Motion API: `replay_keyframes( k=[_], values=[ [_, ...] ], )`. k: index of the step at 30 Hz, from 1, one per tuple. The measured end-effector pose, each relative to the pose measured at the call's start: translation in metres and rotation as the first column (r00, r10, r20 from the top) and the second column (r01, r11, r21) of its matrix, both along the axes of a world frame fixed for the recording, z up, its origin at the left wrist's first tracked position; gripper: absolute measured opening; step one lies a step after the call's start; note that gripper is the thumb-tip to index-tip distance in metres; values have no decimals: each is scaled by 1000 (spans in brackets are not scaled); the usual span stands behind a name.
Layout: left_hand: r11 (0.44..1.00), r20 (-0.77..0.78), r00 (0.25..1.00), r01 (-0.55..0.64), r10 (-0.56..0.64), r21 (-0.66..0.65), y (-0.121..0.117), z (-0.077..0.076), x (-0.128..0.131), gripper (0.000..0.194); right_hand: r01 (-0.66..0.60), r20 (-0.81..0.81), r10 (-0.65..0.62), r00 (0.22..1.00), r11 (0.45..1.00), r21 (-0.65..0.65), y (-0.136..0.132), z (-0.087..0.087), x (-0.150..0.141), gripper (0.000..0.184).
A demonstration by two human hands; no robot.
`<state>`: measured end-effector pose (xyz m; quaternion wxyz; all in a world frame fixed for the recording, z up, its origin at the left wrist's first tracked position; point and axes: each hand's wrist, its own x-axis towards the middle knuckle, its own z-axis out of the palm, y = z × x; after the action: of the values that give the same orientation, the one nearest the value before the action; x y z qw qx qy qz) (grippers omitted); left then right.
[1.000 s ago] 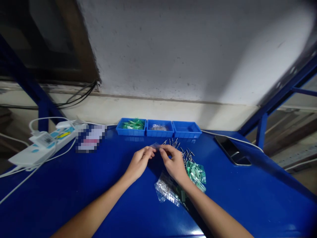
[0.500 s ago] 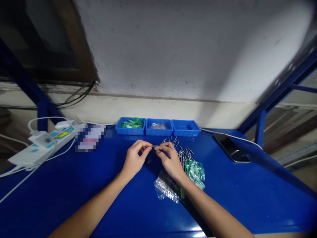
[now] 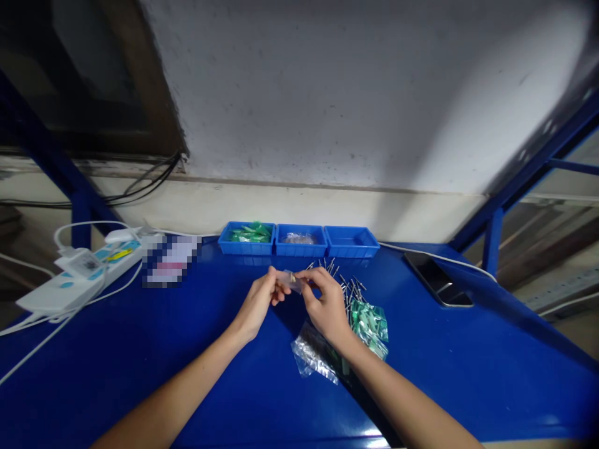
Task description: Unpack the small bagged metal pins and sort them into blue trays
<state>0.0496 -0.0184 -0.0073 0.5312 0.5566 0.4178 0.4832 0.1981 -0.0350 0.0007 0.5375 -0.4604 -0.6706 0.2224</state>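
Between my two hands is a small clear plastic bag (image 3: 286, 279) with a tiny gold-coloured piece showing at its right end. My left hand (image 3: 256, 305) is closed, thumb and fingers pinching the bag's left side. The fingertips of my right hand (image 3: 326, 302) pinch its right end. Beside and beyond my right hand lie several thin metal rods (image 3: 352, 290) in a loose pile. Green plastic packets (image 3: 369, 324) rest against them, to the right of my right wrist. A larger clear plastic bag (image 3: 312, 355) lies on the table, partly under my right forearm.
Three blue trays stand along the wall: one with green packets (image 3: 251, 233), one with clear small packets (image 3: 299, 238), and a bare one (image 3: 352, 251). A phone (image 3: 437, 279) lies right. A white power strip (image 3: 60, 292) with cables and a blurred-out item (image 3: 171, 262) are left.
My left hand has turned, its palm side now facing more to the right. The clear bag now shows between my hands, where only a small dark sliver showed before.
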Motion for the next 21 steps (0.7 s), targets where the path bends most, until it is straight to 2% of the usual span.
replay_keyframes(
  k=[2, 4, 7, 9, 11, 13, 17, 21],
  values=[
    [999, 40, 999, 12, -10, -36, 0, 2, 0, 39, -15, 14, 14, 1000, 999, 32, 1, -1, 2, 32],
    [1000, -21, 1000, 14, -15, -17, -1, 3, 1, 28, -31, 24, 30, 999, 999, 33, 3, -4, 3, 41],
    [988, -224, 973, -28, 62, 152, -1, 1, 1, 21, -22, 8, 23, 1000, 999, -22, 6, -5, 5, 42],
    [931, -385, 903, -43, 192, 363, -2, -1, 0, 16, 6, -17, -8, 1000, 996, -88, 7, -3, 4, 31],
    [836, -496, 806, 1, 325, 548, -3, -1, -1, 13, 30, -43, -38, 998, 986, -163, 7, 0, 2, 21],
    [751, -551, 731, 81, 402, 656, -5, 0, -2, 14, 47, -54, -61, 997, 974, -223, 6, 4, 0, 26],
    [652, -599, 645, 201, 473, 731, -8, 5, -3, 16, 109, -5, -113, 994, 969, -223, 4, 4, -1, 28],
    [603, -595, 631, 241, 498, 760, -10, 9, -5, 17, 133, 23, -131, 991, 973, -189, 3, 5, 0, 30]
  ],
)
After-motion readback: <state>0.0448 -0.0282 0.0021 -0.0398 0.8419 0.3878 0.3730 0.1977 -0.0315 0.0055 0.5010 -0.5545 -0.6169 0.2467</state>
